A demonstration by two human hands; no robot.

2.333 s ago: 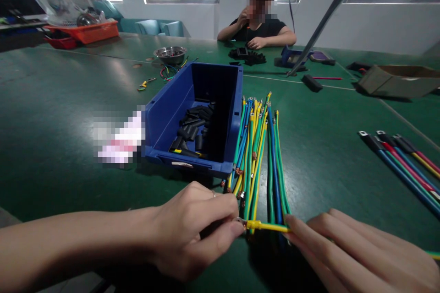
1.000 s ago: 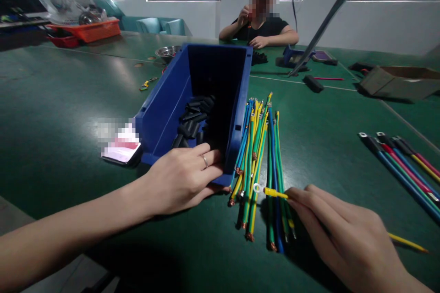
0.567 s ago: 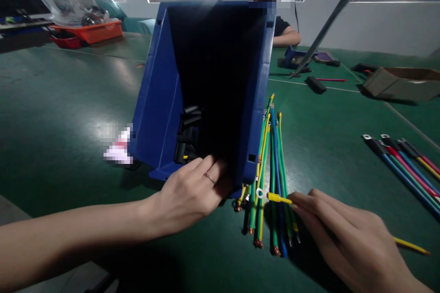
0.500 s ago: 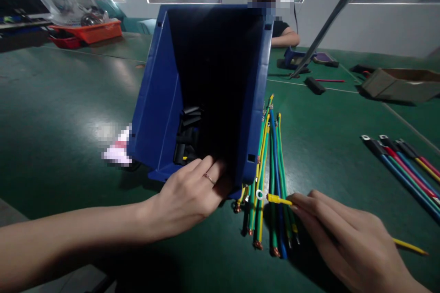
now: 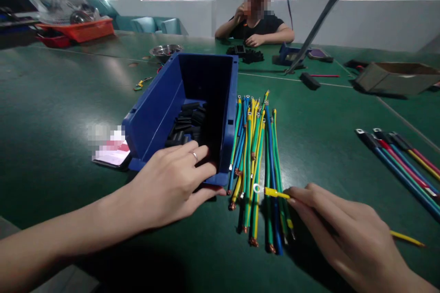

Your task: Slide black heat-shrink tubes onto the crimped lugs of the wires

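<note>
A blue bin (image 5: 147, 119) sits on the green table, with black tube pieces (image 5: 184, 123) inside. My left hand (image 5: 182, 176) grips the bin's front edge, fingers over the rim and thumb underneath. Between the fingertips of my right hand (image 5: 340, 229) is a yellow wire (image 5: 280, 194) with a ring terminal (image 5: 257, 188) at its tip; its other end sticks out behind the hand. That terminal is above a row of green-yellow, yellow and blue wires (image 5: 248, 165) lying beside the bin, some with bare copper ends.
Thicker cables (image 5: 395, 160) lie at the right, below a cardboard box (image 5: 398, 78). A metal bowl (image 5: 165, 51) is behind the bin. A slanted metal pole (image 5: 323, 18) crosses the back. Across the table sits a person (image 5: 257, 27). Red baskets (image 5: 85, 30) are at the far left.
The blue bin has come down from a raised, tilted position to the table, my left hand still on its front edge. My right hand has barely moved. The person opposite is more visible.
</note>
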